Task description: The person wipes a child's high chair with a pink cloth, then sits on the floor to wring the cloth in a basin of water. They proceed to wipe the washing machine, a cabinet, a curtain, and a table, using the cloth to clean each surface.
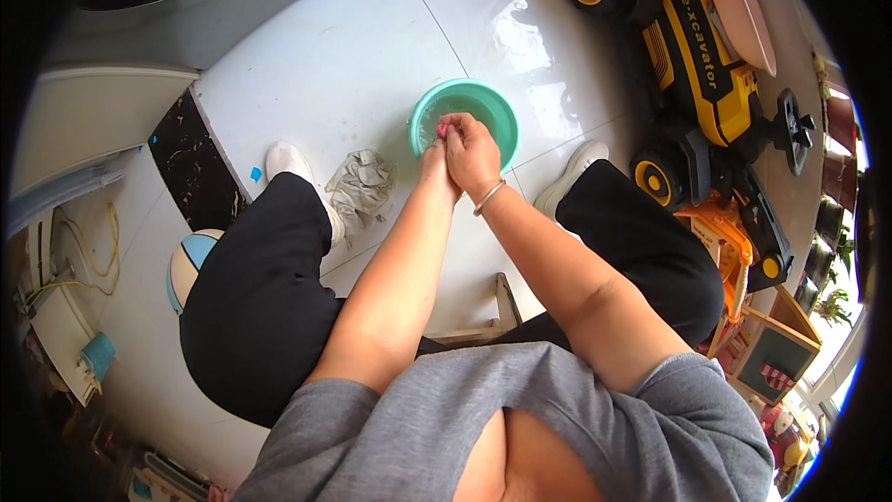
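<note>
A round turquoise plastic bucket (511,111) with water in it stands on the tiled floor between my feet. Over its near side my two hands are together. My right hand (474,150), with a silver bangle on the wrist, lies over my left hand (435,162) and covers part of it. A small pink item (442,130) shows between the fingers; its kind is unclear, and which hand grips it cannot be told. Left of the bucket, a crumpled grey-white cloth (361,188) lies against my left shoe.
A yellow and black toy ride-on excavator (697,63) stands at the right, with an orange toy part (725,237) beside it. A ball (195,258) is beside my left knee. Behind the bucket runs the white tiled floor (334,35). A wooden stool (505,300) shows below my arms.
</note>
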{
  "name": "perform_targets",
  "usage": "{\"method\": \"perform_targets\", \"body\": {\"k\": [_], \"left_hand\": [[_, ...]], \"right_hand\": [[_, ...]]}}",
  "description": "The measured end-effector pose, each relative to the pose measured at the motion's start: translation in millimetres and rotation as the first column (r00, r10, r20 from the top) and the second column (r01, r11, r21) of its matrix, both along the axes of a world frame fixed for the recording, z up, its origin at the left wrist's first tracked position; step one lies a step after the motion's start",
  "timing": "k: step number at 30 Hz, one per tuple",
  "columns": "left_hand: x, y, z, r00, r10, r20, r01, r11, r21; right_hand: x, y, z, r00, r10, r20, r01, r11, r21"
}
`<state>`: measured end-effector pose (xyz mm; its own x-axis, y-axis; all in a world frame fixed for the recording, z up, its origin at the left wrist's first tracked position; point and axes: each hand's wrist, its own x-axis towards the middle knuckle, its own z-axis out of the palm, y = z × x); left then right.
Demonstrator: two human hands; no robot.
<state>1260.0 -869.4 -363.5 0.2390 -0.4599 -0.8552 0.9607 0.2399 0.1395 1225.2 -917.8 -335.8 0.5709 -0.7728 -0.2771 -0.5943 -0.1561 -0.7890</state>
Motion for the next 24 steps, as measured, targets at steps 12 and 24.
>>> {"method": "perform_targets", "body": {"k": [12, 24], "left_hand": [[21.3, -6.6, 13.5, 0.989, -0.145, 0.014, 0.139, 0.968, 0.206], [10.1, -1.9, -8.5, 0.968, -0.232, 0.096, 0.202, 0.946, 0.252]], "right_hand": [[-19.5, -50.3, -50.0, 0.972, -0.072, -0.226, 0.034, 0.985, -0.168], [-5.1, -50.6, -67.7, 0.722, 0.373, -0.583, -0.345, 0.924, 0.164]]}}
